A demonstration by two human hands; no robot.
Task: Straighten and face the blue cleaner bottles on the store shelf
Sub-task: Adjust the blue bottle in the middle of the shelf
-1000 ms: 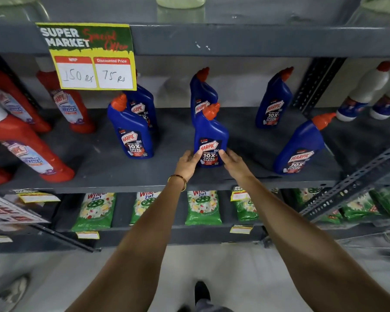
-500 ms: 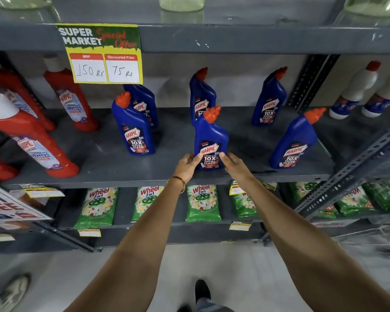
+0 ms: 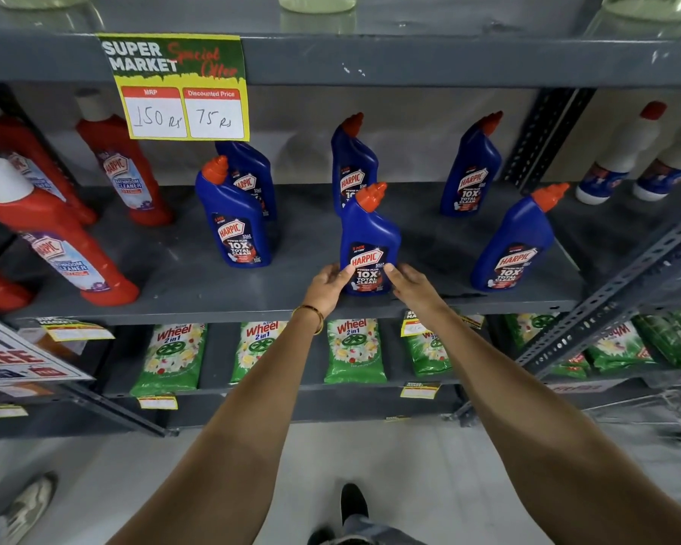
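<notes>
blue cleaner bottle (image 3: 370, 245) upright near shelf (image 3: 213, 304) front edge, pinched between left hand (image 3: 326, 285) and right hand (image 3: 409, 285).

We count six blue bottles on the grey shelf (image 3: 174, 277). Our left hand (image 3: 325, 287) and right hand (image 3: 409, 287) clasp the front middle bottle (image 3: 368, 245), upright, label facing us. Red bottles (image 3: 75, 253) stand leftward.

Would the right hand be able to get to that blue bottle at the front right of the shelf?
Probably yes. The right hand rests on the middle blue bottle, and bare shelf lies between it and the front right bottle. Nothing stands in that gap, so a sideways reach looks clear.
</notes>
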